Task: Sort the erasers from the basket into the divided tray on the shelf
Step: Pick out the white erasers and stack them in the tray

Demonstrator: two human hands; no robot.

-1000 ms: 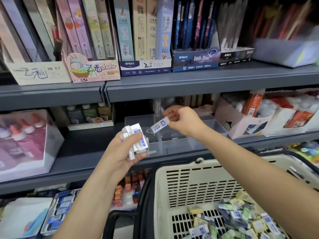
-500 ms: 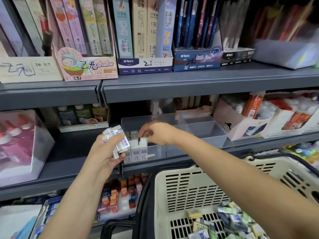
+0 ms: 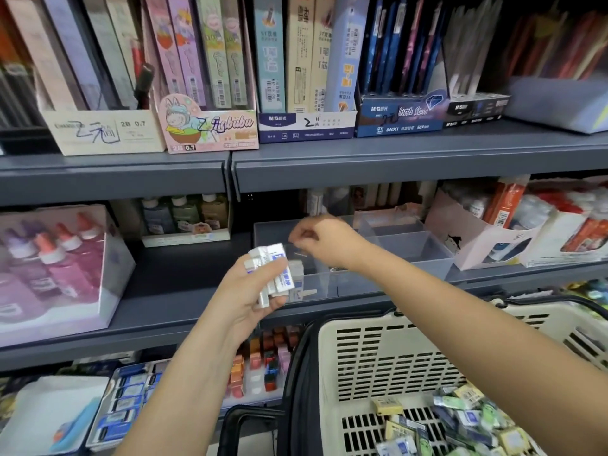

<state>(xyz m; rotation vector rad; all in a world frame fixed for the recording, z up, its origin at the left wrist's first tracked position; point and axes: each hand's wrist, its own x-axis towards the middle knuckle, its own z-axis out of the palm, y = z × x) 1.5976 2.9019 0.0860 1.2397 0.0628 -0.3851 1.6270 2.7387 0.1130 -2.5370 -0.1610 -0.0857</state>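
Left fingers (image 3: 260,272) around stacked erasers (image 3: 268,253); right fingers (image 3: 304,233), grip unclear, over divided tray (image 3: 424,255).

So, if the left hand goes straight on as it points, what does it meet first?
Probably the front wall of the divided tray, just beyond the erasers the left hand holds; depth is unclear.

erasers (image 3: 274,273): white, blue-printed sleeves | tray (image 3: 408,255): clear grey | basket (image 3: 378,350): cream, slotted, black handle (image 3: 250,419) | shelf (image 3: 362,162): dark grey | bottles (image 3: 59,255): pink, orange caps
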